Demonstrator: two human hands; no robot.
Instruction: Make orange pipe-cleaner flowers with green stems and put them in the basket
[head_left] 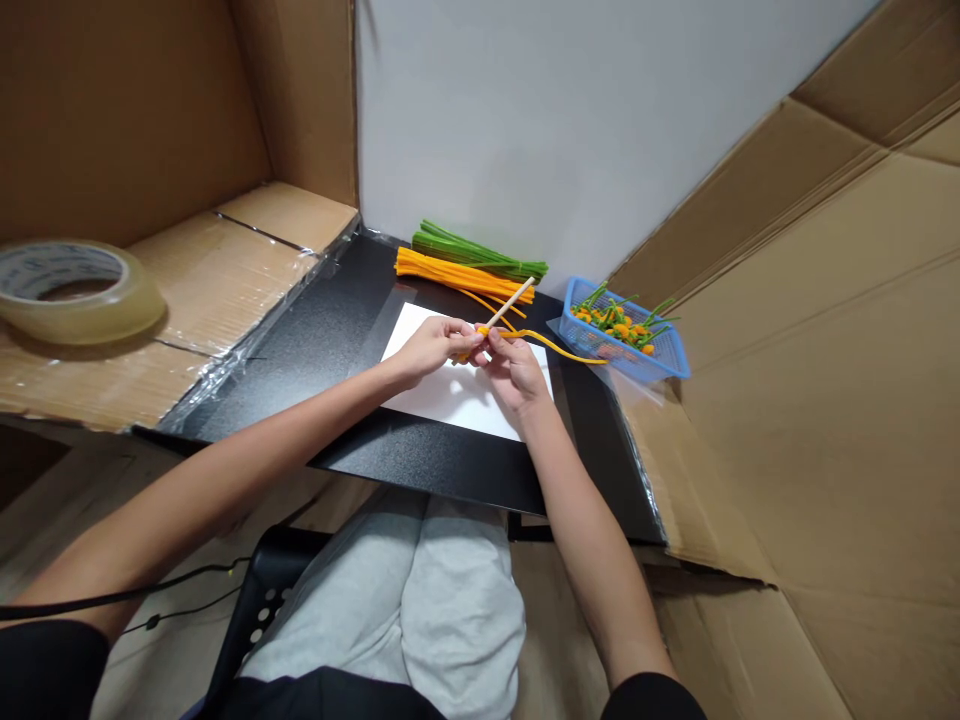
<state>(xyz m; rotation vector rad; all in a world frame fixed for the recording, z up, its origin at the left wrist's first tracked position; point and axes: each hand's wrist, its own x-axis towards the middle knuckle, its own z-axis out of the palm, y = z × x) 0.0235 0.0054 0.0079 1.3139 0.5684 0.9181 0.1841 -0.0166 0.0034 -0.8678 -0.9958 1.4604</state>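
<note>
Over a white sheet of paper [450, 403], my two hands meet around a thin wooden stick [511, 301] that tilts up to the right. My left hand [433, 348] is closed on the stick near its lower part. An orange pipe cleaner [559, 346] is wound on the stick between my fingers, and its loose end trails right toward the basket. The fingers of my right hand [516, 368] pinch the pipe cleaner beside the stick. My fingers hide part of the winding.
Behind my hands lie bundles of orange pipe cleaners [450, 270] and green pipe cleaners [472, 245] on the black table [300, 340]. A blue basket [664, 368] at right holds several orange-and-green pieces. A tape roll [112, 310] sits on cardboard at left; cardboard walls [825, 330] flank the table.
</note>
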